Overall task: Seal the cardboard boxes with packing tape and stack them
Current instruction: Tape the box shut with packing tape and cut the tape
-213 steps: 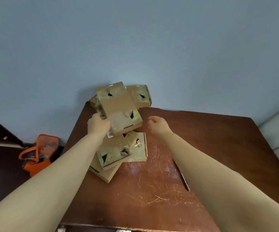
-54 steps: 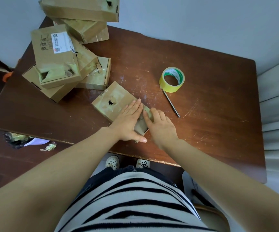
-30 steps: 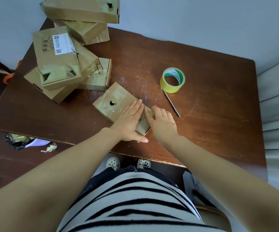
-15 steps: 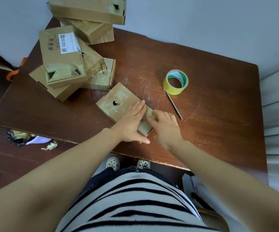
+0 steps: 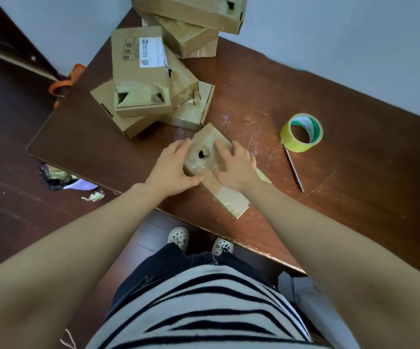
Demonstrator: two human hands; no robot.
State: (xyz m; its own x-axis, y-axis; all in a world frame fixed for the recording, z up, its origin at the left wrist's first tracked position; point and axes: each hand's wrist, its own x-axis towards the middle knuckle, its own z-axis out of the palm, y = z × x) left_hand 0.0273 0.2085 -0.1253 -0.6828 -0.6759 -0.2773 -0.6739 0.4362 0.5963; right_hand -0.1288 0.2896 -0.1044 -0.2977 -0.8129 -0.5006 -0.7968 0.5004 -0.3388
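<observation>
From my remote seat I look down on a dark brown, scratched wooden table (image 5: 355,210) that fills most of the head view. At its far left corner sits a loose pile of brown cardboard boxes (image 5: 140,79), several of them tilted and leaning on one another, the upper one bearing a white printed label. Just beside the pile, toward the near edge, lies the long brown cardboard box (image 5: 229,197) being worked on. It rests flat on the table with its long axis on a diagonal, its far end pointing at the pile and its near end pointing toward the table's near edge on the right. Glossy tape covers its top, and a small dark hole shows through near the far end. The left hand (image 5: 172,166) lies against the box's left long side, fingers nearly straight along that edge, thumb stretched across the top; it clamps nothing. The right hand (image 5: 236,167) rests on the top face with fingers spread and flat, pressing down. Well apart to the right, a yellow roll of packing tape (image 5: 294,144) lies flat on the table, and a thin dark pen-like rod (image 5: 294,170) lies just beside it, angled toward the near edge.
</observation>
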